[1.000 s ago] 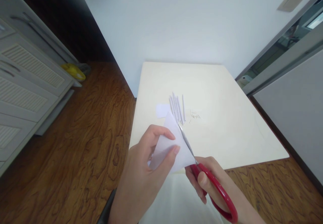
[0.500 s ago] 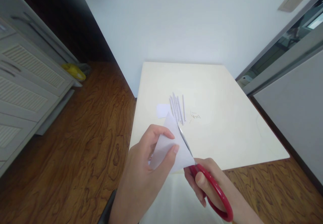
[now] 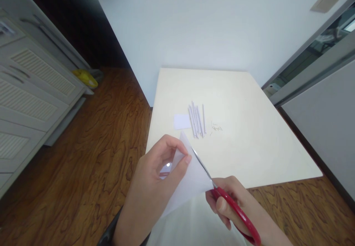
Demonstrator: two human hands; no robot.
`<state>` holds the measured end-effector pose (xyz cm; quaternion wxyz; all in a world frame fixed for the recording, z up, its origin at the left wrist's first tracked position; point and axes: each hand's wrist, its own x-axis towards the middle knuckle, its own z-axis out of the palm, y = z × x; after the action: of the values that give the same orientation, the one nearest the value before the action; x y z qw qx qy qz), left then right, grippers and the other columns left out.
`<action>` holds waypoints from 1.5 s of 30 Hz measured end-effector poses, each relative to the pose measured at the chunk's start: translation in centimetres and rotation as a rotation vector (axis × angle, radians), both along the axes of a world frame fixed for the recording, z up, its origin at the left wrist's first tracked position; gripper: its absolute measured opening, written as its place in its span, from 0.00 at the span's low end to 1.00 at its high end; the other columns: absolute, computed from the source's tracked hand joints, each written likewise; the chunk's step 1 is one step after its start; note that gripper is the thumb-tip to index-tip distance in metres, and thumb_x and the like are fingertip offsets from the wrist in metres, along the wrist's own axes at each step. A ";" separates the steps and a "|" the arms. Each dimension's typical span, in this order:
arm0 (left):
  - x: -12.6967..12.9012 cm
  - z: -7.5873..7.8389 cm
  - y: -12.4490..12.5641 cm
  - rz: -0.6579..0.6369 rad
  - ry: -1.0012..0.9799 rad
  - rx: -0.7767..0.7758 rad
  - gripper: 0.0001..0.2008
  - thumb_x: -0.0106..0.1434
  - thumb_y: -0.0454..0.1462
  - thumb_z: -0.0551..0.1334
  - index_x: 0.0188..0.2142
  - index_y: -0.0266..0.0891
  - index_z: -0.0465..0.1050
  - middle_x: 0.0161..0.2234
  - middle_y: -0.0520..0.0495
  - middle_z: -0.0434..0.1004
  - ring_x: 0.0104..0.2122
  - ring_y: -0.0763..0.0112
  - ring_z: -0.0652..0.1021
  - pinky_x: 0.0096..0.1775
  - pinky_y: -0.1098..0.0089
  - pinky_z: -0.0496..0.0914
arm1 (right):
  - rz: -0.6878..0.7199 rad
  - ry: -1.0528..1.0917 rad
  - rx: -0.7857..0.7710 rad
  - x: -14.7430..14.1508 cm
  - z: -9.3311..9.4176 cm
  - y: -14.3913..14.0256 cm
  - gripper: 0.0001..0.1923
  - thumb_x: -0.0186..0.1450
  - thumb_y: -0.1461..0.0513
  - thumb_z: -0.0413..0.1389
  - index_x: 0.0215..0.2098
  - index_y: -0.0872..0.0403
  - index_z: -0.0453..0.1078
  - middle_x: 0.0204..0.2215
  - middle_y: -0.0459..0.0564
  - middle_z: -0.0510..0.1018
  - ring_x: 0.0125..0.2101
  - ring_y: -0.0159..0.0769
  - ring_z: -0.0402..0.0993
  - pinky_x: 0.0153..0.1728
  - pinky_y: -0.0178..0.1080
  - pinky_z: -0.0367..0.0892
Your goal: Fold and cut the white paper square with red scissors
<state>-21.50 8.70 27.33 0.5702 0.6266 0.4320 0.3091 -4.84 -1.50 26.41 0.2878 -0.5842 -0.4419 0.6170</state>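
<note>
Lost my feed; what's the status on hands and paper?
Left hand pinches the paper sheet. Right hand works red scissors along its edge. Cut paper strips beyond; nothing obstructs.

Left hand [image 3: 155, 176] pinches a white paper sheet [image 3: 190, 177]; right hand [image 3: 235, 205] works red scissors [image 3: 222, 196] along its edge; paper strips [image 3: 196, 120] lie on the table [image 3: 263, 139].

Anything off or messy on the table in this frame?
Mostly tidy: thin white paper strips lie bundled on the cream table beside a small white paper rectangle. Only tiny paper scraps lie scattered to their right. The left hand holds a white sheet; the right hand holds red-handled scissors.
</note>
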 end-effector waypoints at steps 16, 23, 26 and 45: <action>0.3 0.0 -0.2 -0.052 0.001 -0.019 0.03 0.65 0.36 0.58 0.34 0.46 0.64 0.29 0.57 0.70 0.29 0.75 0.72 0.28 0.76 0.64 | -0.097 0.118 0.039 0.1 -2.2 -1.5 0.25 0.65 0.41 0.44 0.34 0.54 0.60 0.22 0.41 0.60 0.21 0.28 0.56 0.24 0.34 0.56; 0.3 -0.2 -0.2 -0.042 0.039 -0.009 0.02 0.65 0.37 0.57 0.35 0.46 0.65 0.28 0.56 0.69 0.29 0.74 0.71 0.27 0.75 0.63 | -0.008 0.145 0.098 -0.4 -1.1 -0.1 0.28 0.64 0.39 0.40 0.22 0.52 0.52 0.18 0.40 0.55 0.19 0.27 0.52 0.23 0.34 0.51; 0.3 -0.2 -0.2 -0.038 0.056 0.001 0.02 0.65 0.37 0.58 0.34 0.45 0.65 0.29 0.56 0.69 0.29 0.73 0.71 0.28 0.74 0.64 | -0.017 0.155 0.099 -0.4 -1.1 -0.2 0.28 0.64 0.38 0.40 0.23 0.52 0.52 0.19 0.40 0.54 0.19 0.27 0.52 0.22 0.34 0.51; 0.3 -0.6 -0.1 -0.107 0.069 -0.014 0.02 0.65 0.36 0.56 0.36 0.46 0.64 0.30 0.55 0.73 0.30 0.71 0.74 0.30 0.72 0.65 | -0.023 0.112 0.090 -0.3 -0.9 0.3 0.27 0.65 0.40 0.41 0.24 0.52 0.54 0.19 0.41 0.55 0.19 0.28 0.54 0.21 0.33 0.56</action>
<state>-21.17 8.65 26.76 0.5751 0.6550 0.4195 0.2534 -5.11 -1.16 25.47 0.3451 -0.5400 -0.4457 0.6250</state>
